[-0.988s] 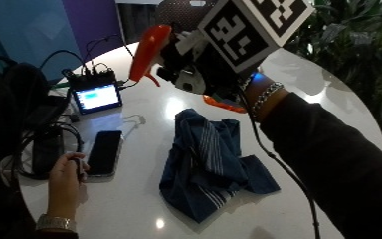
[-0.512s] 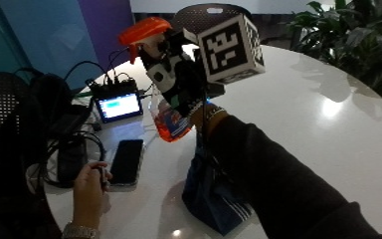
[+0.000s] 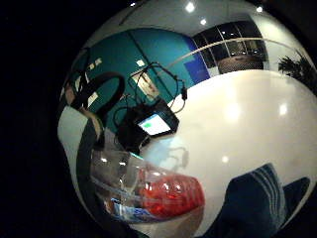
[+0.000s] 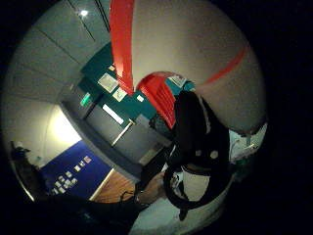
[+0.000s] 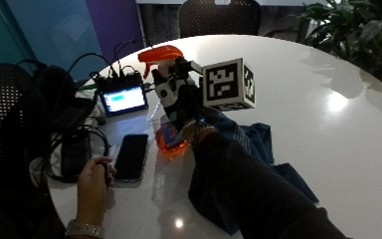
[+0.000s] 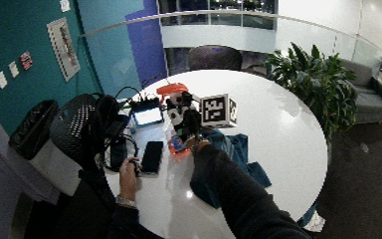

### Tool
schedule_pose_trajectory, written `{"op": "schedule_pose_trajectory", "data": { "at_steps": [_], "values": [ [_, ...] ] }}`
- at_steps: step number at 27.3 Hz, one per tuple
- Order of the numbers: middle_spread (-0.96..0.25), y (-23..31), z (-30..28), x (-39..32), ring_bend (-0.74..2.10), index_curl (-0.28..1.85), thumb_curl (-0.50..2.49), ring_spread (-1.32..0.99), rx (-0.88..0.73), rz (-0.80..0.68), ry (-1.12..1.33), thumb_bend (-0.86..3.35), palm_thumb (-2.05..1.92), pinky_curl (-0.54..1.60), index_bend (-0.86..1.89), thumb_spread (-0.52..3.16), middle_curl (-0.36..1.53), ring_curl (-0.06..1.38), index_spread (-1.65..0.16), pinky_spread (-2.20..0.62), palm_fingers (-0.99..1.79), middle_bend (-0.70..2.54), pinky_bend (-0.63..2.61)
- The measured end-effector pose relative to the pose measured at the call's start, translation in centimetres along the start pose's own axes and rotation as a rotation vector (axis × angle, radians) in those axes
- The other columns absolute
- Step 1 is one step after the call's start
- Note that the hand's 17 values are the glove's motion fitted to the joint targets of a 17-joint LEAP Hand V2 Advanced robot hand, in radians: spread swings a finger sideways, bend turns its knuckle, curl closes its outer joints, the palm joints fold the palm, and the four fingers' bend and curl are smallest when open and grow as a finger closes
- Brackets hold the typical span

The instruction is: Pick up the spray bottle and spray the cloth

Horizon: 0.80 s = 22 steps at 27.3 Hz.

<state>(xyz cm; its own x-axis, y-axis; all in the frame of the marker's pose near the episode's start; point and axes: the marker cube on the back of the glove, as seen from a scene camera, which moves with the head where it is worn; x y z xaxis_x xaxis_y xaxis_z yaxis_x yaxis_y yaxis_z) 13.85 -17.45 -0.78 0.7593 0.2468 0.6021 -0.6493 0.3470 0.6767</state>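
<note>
No legible text, brand, number or sign in any view. Bottle [image 3: 148,196] carries a blue label, print too blurred to read. Wall papers [image 6: 63,40] and small screen [image 5: 125,100] show nothing readable.

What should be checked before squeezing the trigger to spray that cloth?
1. Bottle in hand: ok. The gloved right hand holds the spray bottle up off the table.
2. Bottle upright: ok, orange spray head on top.
3. Cloth within range: ok. The blue cloth lies on the table beside and below the bottle.
4. Nozzle aimed at the cloth: cannot tell; the nozzle tip is not clearly shown.
5. Finger on the trigger: cannot tell, the grip hides it.
6. Electronics out of the spray: not ok. The small screen and the phone lie close to the bottle.
</note>
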Motion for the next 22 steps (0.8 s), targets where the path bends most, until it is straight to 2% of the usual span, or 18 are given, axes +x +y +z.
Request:
{"op": "schedule_pose_trajectory", "data": {
  "at_steps": [12, 17, 22],
  "values": [
    [-0.2, -0.9, -0.1, -1.2, 0.76, 0.38, 0.34, -0.19, -0.035, -0.032, 0.029, -0.02, 0.64, 0.43, 0.13, 1.37, 0.55, 0.47, -0.28, -0.29, 1.23, 0.53, 0.65],
    [-0.21, -0.5, 0.2, -1.0, 0.76, 0.37, 0.33, -0.19, -0.119, -0.01, 0.062, -0.02, 0.62, 0.42, 0.12, 1.37, 0.55, 0.47, -0.29, -0.29, 1.21, 0.52, 0.64],
    [-0.21, 0.0, 0.3, -0.9, 0.62, 0.37, 0.32, -0.16, -0.243, 0.015, 0.111, -0.02, 0.59, 0.39, 0.13, 1.34, 0.54, 0.44, -0.31, -0.16, 0.87, 0.53, 0.45]
  ]
}}
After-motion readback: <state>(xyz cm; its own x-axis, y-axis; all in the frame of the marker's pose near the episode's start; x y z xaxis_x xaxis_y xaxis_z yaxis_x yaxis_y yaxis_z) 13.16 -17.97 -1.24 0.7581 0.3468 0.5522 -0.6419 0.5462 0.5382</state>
